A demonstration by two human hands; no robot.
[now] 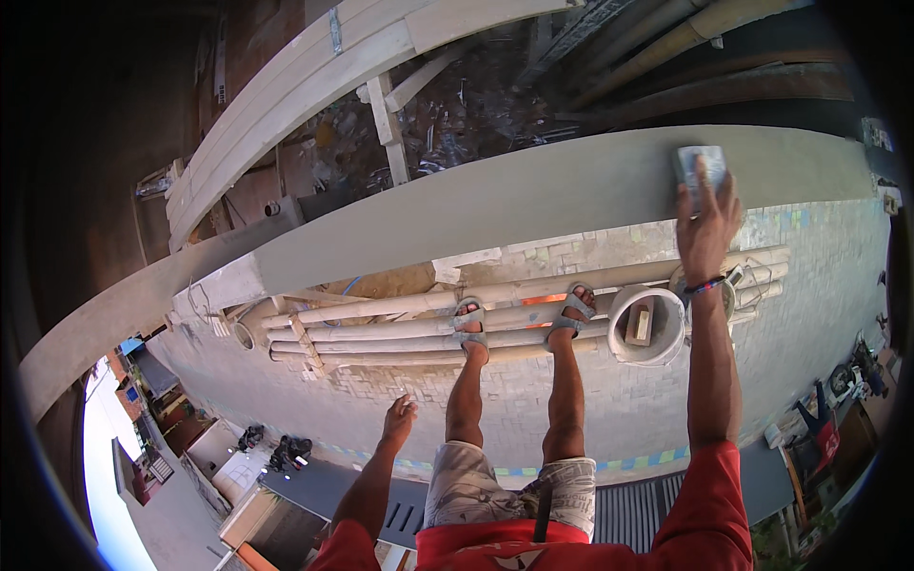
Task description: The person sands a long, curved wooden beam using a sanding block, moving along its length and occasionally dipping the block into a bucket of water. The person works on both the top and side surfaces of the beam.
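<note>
Two bare hands are showing in my feed, and only one is working. My right hand [706, 224] is reaching up and pressing a flat grey plastering float [701, 169] against the smooth grey band of wet render [533, 195] along the top of the wall; the fingers are lying spread over the float's back, holding it to the surface, so the float is sitting near the right end of that band. My left hand [398, 419] is hanging low at my side, fingers loosely open and grasping nothing, clear of everything.

I am standing in sandals on bamboo scaffold poles [400, 319] running along the tiled wall face [571, 400]. Just right of my feet a white bucket [647, 325] is resting on the poles, and inside it a small wooden block-like tool [640, 325] is lying; I cannot tell what else it is holding. Behind my forearm a second round container [731, 285] is mostly hidden.

Above the render, pale timber planks [286, 105] are curving across, and the dark clutter beyond them is too murky to name. Far below, the street and rooftops are small and blurred.
</note>
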